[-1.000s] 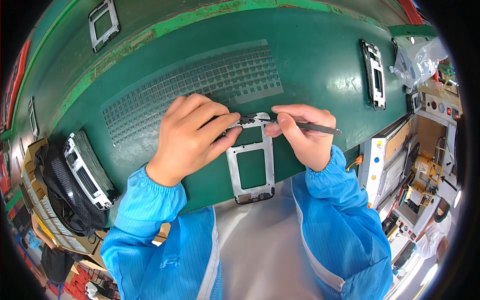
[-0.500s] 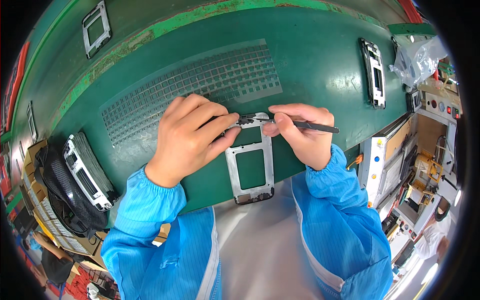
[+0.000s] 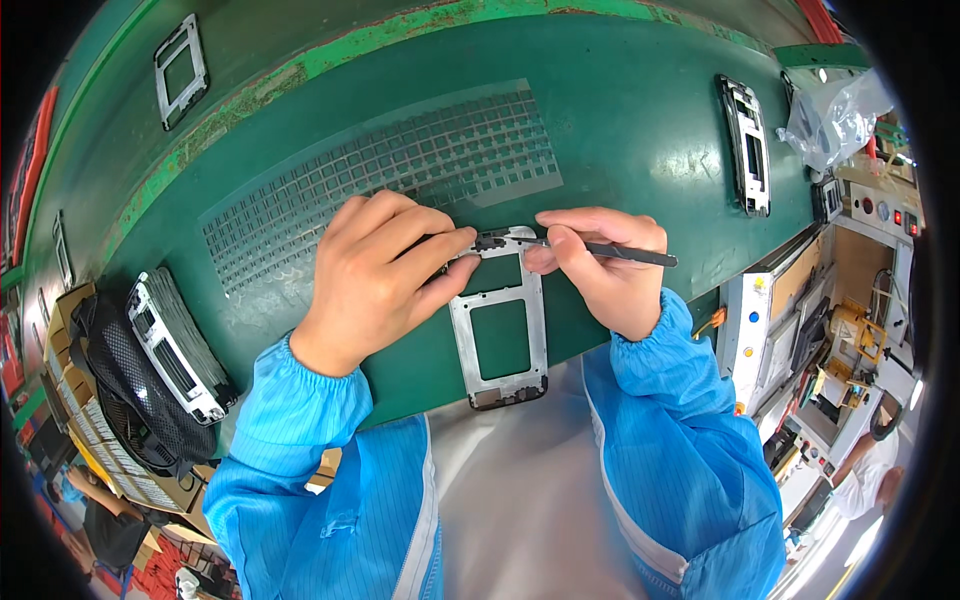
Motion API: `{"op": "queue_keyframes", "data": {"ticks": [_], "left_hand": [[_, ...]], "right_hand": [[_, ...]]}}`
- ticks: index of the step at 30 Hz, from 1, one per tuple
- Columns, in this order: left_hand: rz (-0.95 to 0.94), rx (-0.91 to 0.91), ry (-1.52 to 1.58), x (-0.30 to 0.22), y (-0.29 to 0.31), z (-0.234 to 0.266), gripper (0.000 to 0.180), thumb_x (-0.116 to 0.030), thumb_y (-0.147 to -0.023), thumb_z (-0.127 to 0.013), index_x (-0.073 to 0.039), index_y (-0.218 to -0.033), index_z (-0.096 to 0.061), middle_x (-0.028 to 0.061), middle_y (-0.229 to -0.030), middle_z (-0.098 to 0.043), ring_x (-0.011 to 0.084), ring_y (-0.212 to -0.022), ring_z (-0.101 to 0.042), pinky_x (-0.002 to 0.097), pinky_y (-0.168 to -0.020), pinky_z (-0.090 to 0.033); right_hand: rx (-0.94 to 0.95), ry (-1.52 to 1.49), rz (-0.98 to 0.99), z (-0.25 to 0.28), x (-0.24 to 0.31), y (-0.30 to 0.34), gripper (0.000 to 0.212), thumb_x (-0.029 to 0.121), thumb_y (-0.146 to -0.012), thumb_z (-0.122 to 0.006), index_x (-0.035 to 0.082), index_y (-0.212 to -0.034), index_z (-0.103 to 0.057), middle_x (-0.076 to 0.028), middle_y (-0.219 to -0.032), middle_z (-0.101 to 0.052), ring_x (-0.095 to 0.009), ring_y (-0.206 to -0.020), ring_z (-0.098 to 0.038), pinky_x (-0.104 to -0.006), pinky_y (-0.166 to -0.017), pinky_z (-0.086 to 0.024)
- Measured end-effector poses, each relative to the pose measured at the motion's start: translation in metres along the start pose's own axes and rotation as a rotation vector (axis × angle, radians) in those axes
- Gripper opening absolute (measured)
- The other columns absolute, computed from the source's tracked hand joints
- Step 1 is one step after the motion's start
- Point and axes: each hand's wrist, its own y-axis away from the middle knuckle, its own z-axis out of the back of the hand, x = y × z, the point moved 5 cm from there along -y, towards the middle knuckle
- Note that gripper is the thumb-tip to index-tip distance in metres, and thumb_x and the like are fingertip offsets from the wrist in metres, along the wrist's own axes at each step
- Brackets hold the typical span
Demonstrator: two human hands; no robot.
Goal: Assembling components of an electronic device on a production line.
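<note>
A silver metal phone frame (image 3: 537, 335) with a large rectangular opening lies at the table's front edge, its top end between my hands. My left hand (image 3: 378, 272) is closed at its upper left corner, thumb and fingertips pressing near the black parts there. Pinched in my right hand (image 3: 612, 262) are slim black tweezers (image 3: 630, 254), their tip pointing left onto the frame's top edge. My right fingertips also come close to the frame's right side. Beyond my hands lies a clear sheet (image 3: 400, 150) with rows of small dark square pieces.
On the left stands a stack of similar frames (image 3: 172, 345), beside a black mesh bag (image 3: 110, 370). More frames (image 3: 746, 145) lie at the right, near a clear plastic bag (image 3: 835, 120). Past the green ledge, a single frame (image 3: 181, 72) lies on a belt-like surface.
The single frame beyond the ledge has shifted slightly left and nearer, as have others along that surface. My hands, the tweezers and the frame between them have barely moved.
</note>
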Motion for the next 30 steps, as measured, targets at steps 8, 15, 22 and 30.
{"op": "queue_keyframes", "data": {"ticks": [8,15,22,30], "left_hand": [[0.01,0.005,-0.001,-0.0003,-0.0004,0.0003,0.027,-0.01,-0.064,-0.085,-0.011,-0.089,-0.078,0.0002,-0.086,-0.07,0.0202,-0.079,-0.062,0.0336,-0.066,-0.046],[0.005,0.007,-0.009,-0.0006,-0.0003,0.0004,0.029,-0.01,-0.063,-0.086,-0.011,-0.09,-0.077,0.0001,-0.087,-0.07,0.0202,-0.079,-0.062,0.0336,-0.066,-0.047],[-0.092,0.044,-0.04,-0.0059,0.0003,-0.0017,0.03,-0.01,-0.066,-0.083,-0.013,-0.096,-0.078,-0.0017,-0.096,-0.071,0.0193,-0.083,-0.062,0.0329,-0.068,-0.047],[-0.073,0.076,-0.063,-0.0087,0.0008,-0.0036,0.03,-0.009,-0.068,-0.082,-0.014,-0.097,-0.078,-0.0027,-0.098,-0.071,0.0185,-0.084,-0.062,0.0328,-0.069,-0.046]], "right_hand": [[-0.003,-0.022,-0.001,-0.0009,-0.0005,-0.0004,0.014,-0.004,-0.094,-0.062,-0.008,-0.105,-0.07,-0.018,-0.081,-0.075,-0.023,-0.075,-0.075,-0.033,-0.069,-0.063],[0.014,0.004,0.013,-0.0013,0.0013,-0.0013,0.013,-0.003,-0.094,-0.062,-0.008,-0.104,-0.07,-0.017,-0.081,-0.075,-0.022,-0.075,-0.075,-0.0328,-0.07,-0.064],[-0.044,-0.073,-0.061,-0.0006,-0.0025,-0.0004,0.015,-0.003,-0.086,-0.068,-0.008,-0.099,-0.072,-0.013,-0.08,-0.075,-0.018,-0.076,-0.074,-0.0286,-0.069,-0.061],[-0.032,-0.074,-0.028,-0.0008,-0.0036,-0.0001,0.015,-0.003,-0.085,-0.069,-0.008,-0.099,-0.072,-0.013,-0.08,-0.074,-0.017,-0.076,-0.074,-0.028,-0.07,-0.061]]}}
